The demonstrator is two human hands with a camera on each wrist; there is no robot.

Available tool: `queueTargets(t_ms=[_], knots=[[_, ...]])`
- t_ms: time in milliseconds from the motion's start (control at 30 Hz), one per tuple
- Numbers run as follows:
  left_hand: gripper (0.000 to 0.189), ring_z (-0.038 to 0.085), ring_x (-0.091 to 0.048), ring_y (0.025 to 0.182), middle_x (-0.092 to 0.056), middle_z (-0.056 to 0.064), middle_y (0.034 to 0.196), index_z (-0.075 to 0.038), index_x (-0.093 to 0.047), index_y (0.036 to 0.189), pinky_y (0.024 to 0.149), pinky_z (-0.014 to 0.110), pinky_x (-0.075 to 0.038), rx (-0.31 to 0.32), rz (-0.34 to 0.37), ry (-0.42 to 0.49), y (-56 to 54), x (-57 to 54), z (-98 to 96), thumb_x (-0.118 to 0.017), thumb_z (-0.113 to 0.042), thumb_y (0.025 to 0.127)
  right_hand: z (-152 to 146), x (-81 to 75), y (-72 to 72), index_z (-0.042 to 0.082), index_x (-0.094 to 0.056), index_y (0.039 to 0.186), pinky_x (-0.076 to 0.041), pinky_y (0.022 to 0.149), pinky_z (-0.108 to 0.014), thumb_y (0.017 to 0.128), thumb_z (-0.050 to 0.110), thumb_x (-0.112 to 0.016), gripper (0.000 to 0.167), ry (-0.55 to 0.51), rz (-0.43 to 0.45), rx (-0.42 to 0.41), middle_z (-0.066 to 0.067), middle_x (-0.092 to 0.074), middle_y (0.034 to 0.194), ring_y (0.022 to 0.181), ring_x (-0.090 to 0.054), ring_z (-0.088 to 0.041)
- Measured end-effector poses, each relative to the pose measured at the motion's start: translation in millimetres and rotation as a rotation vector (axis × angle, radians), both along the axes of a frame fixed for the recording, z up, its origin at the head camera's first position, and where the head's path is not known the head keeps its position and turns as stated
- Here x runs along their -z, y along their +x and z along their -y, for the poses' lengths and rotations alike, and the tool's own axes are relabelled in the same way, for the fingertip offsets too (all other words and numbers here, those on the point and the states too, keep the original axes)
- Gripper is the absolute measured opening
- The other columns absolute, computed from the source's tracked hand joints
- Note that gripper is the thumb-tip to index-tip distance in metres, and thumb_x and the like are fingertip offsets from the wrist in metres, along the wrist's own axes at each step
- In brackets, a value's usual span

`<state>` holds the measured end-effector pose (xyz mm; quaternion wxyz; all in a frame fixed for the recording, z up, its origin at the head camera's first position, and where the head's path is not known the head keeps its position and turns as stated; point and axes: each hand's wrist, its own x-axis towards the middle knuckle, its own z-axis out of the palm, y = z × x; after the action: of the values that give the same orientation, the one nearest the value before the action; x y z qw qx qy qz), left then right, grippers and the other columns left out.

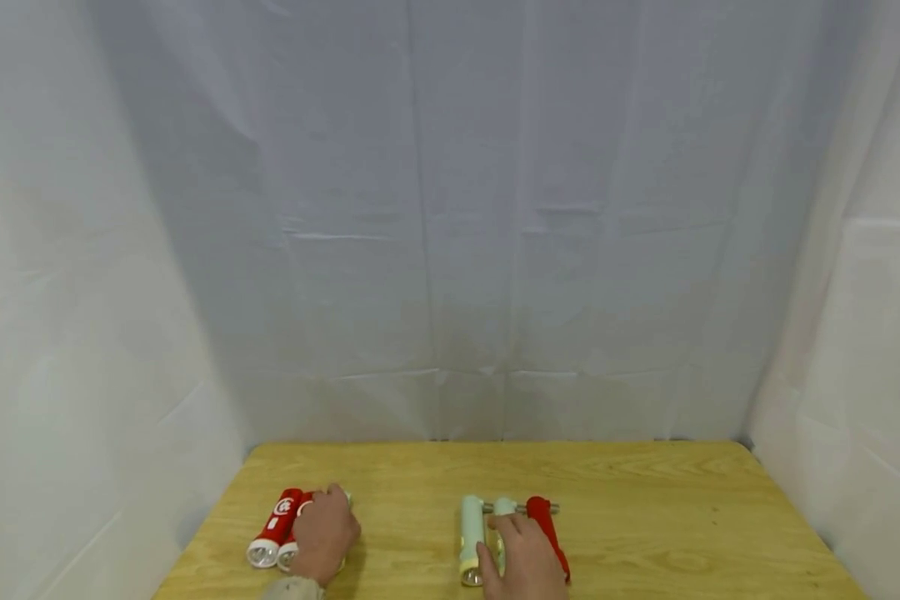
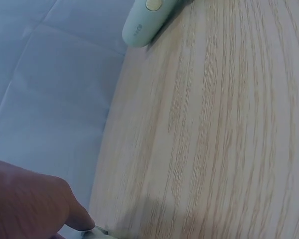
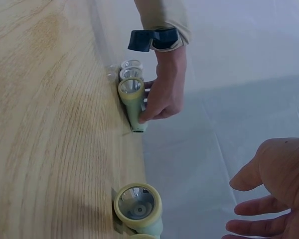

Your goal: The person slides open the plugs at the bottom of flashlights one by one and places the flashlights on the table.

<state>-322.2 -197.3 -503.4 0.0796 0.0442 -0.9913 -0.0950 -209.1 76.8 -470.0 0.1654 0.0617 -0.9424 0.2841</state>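
Note:
At the left of the table, my left hand (image 1: pixel 326 533) holds a light green flashlight (image 3: pixel 134 107) between thumb and fingers; in the head view the hand hides most of it. Two red flashlights with white rims, one outer (image 1: pixel 276 525) and one partly covered (image 1: pixel 304 502), lie beside it. My right hand (image 1: pixel 525 560) hovers around the middle of a second group, fingers spread and apart from the flashlights in the right wrist view. This group has a light green flashlight (image 1: pixel 472 529), another light green one (image 1: pixel 505 506) partly under the hand, and a red one (image 1: pixel 543 518).
Short silvery pieces (image 1: pixel 555 507) show beside the tail ends of the right group. The wooden table (image 1: pixel 667 517) has white sheeting (image 1: pixel 465 250) behind it and at both sides. A dark strap (image 3: pixel 164 38) circles the left wrist.

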Motion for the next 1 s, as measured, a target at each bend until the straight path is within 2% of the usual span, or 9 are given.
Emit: queueTargets(t_ms=[167, 300, 633, 800, 1000], knots=[[0.023, 0.046, -0.064, 0.073, -0.060, 0.030, 0.085, 0.011, -0.056, 0.095, 0.061, 0.055, -0.055, 0.013, -0.030, -0.018, 0.1, 2.4, -1.9, -0.066, -0.007, 0.084, -5.3, 0.3, -2.4, 0.011, -0.072, 0.104, -0.058, 0.077, -0.039, 0.086, 0.029, -0.079, 0.026, 0.010, -0.014, -0.031, -0.006, -0.070, 0.103, 0.091, -0.067, -0.024], [0.021, 0.045, -0.066, 0.070, -0.062, 0.030, 0.081, 0.011, -0.057, 0.091, 0.059, 0.054, -0.055, 0.029, -0.072, -0.028, 0.1, 3.6, -2.2, -0.067, -0.005, 0.081, -7.9, 0.1, -3.8, 0.011, -0.072, 0.103, -0.058, 0.075, -0.040, 0.087, 0.028, -0.078, 0.024, 0.004, -0.004, -0.050, -0.007, -0.070, 0.103, 0.090, -0.067, -0.024], [0.018, 0.041, -0.067, 0.066, -0.065, 0.027, 0.074, 0.010, -0.055, 0.087, 0.055, 0.051, -0.054, 0.050, -0.124, -0.038, -1.0, 5.6, -4.2, -0.066, -0.002, 0.079, -8.0, -3.5, -4.0, 0.011, -0.071, 0.103, -0.058, 0.077, -0.041, 0.088, 0.028, -0.077, 0.024, 0.016, 0.012, -0.049, -0.006, -0.069, 0.104, 0.092, -0.067, -0.024], [0.024, 0.040, -0.068, 0.067, -0.065, 0.025, 0.076, 0.012, -0.054, 0.092, 0.054, 0.051, -0.054, 0.034, -0.098, -0.021, 1.3, 3.9, -6.0, -0.067, -0.003, 0.078, -7.5, -4.2, -3.6, 0.011, -0.071, 0.102, -0.058, 0.077, -0.041, 0.088, 0.027, -0.077, 0.023, 0.017, 0.000, -0.046, -0.006, -0.069, 0.104, 0.092, -0.067, -0.024], [0.025, 0.039, -0.068, 0.067, -0.064, 0.023, 0.073, 0.010, -0.054, 0.092, 0.053, 0.051, -0.054, 0.017, -0.083, -0.006, 1.8, 5.9, -5.8, -0.068, -0.005, 0.077, -7.8, -7.4, -2.5, 0.012, -0.071, 0.102, -0.058, 0.078, -0.042, 0.088, 0.028, -0.077, 0.022, 0.009, 0.020, -0.038, -0.007, -0.070, 0.105, 0.092, -0.067, -0.024]])
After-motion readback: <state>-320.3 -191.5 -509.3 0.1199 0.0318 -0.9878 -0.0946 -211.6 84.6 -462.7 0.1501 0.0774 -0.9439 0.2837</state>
